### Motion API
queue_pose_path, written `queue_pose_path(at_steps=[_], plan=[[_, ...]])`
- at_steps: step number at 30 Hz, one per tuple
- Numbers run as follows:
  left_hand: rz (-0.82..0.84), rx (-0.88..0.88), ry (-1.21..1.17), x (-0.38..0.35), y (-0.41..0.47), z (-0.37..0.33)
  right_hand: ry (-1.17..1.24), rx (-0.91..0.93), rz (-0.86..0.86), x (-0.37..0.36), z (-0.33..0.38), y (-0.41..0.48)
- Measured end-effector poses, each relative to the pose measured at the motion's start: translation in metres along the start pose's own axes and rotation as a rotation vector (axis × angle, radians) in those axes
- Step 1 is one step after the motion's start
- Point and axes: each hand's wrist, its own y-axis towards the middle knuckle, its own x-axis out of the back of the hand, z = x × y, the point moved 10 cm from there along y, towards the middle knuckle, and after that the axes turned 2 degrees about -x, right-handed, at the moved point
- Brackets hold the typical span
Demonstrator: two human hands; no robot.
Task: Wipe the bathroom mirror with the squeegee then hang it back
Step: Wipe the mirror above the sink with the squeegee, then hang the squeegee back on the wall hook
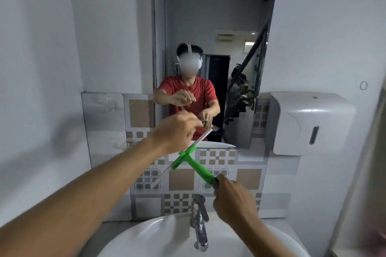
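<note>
While the right hand (234, 200) is gripping the dark end of the squeegee (193, 160) handle, fingers clamped around it, the left hand (175, 131) is reaching across to the far end of the blade. The left fingers are curling toward that blade tip, but it is unclear whether they are closing on it or only touching it.

The squeegee is being held in the air above the tap (199, 221), just below the bottom edge of the mirror (213, 27). Its green handle is slanting up and to the left from the right hand, and its long pale blade is crossing the handle on a diagonal, the upper end rising in front of the mirror's lower edge.

The tap, a chrome one, is standing at the back of a white basin (158, 236), directly beneath the squeegee. Behind the tap, a band of grey and brown patterned tiles (246, 175) is running along the wall under the mirror. To the right of the tap and higher up, beside the mirror, a white dispenser (309, 123) is hanging on the wall.

The mirror is reflecting a person in a red shirt (188, 89) wearing a white headset, both arms stretching forward.
</note>
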Motion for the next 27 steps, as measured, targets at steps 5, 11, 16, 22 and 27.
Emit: queue_pose_path(at_steps=[5, 11, 16, 22, 27], plan=[[0.363, 0.105, -0.147, -0.051, -0.040, -0.061, -0.252, 0.128, -0.072, 0.069, -0.005, -0.015], [0.305, 0.185, -0.220, -0.052, -0.044, -0.078, -0.424, 0.392, -0.115, 0.117, 0.011, -0.024], [0.270, 0.270, -0.361, -0.045, -0.049, -0.085, -0.526, 0.565, -0.112, 0.127, 0.029, -0.029], [0.118, 0.483, -0.439, -0.020, -0.066, -0.068, -0.206, 0.561, -0.529, 0.175, 0.035, -0.034], [0.043, 0.559, -0.531, -0.006, -0.090, -0.065, 0.531, 0.407, -0.440, 0.184, 0.036, -0.027]])
